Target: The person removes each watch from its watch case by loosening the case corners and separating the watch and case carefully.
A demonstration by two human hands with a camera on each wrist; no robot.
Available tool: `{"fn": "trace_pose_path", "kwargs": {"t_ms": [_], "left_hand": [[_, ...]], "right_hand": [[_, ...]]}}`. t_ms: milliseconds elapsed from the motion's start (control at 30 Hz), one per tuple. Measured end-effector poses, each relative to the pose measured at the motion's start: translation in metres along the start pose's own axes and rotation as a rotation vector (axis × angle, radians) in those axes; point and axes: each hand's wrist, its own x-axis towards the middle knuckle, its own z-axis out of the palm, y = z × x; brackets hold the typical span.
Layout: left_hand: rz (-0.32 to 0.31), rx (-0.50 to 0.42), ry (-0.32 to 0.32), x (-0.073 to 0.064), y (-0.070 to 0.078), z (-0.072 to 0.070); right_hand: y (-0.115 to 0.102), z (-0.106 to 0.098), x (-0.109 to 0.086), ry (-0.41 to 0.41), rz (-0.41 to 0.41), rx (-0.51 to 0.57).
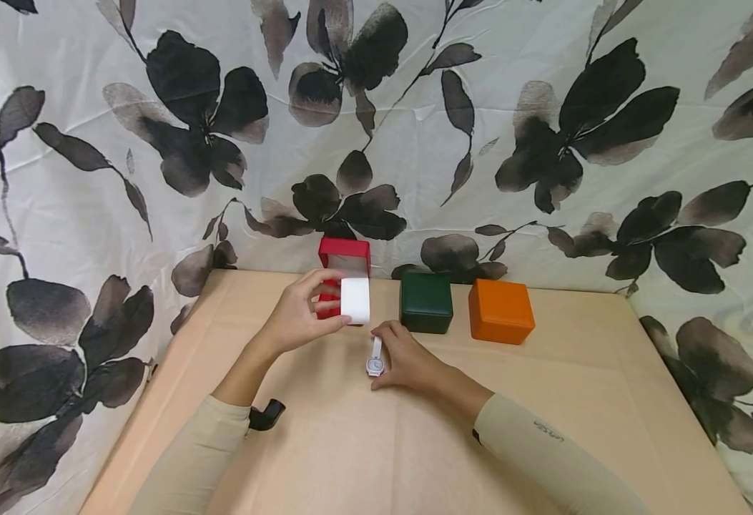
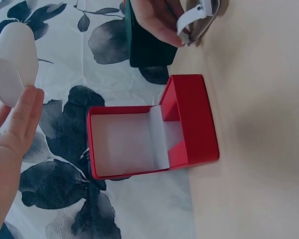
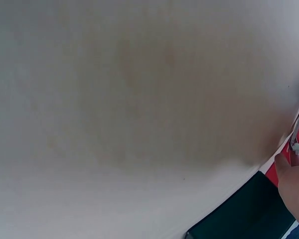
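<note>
Your left hand (image 1: 302, 309) pinches the white cushion (image 1: 355, 302) between thumb and fingers, and your right hand (image 1: 411, 360) grips the white watch (image 1: 375, 366), fingers at its strap and thumb near the case. To handle them well, you would do best to grip the cushion lightly so it doesn't dent, and steer the watch by its strap, off the dial. The watch lies at your right fingertips, just nearer you than the cushion, which sits before the open red box (image 2: 200, 119).
</note>
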Motion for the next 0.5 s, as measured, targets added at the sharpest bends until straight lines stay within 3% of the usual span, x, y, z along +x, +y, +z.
{"fn": "trace_pose_path", "kwargs": {"t_ms": [500], "left_hand": [[-0.024, 0.025, 0.030, -0.001, -0.005, -0.005]], "right_hand": [[0.004, -0.016, -0.003, -0.011, 0.024, 0.083]]}}
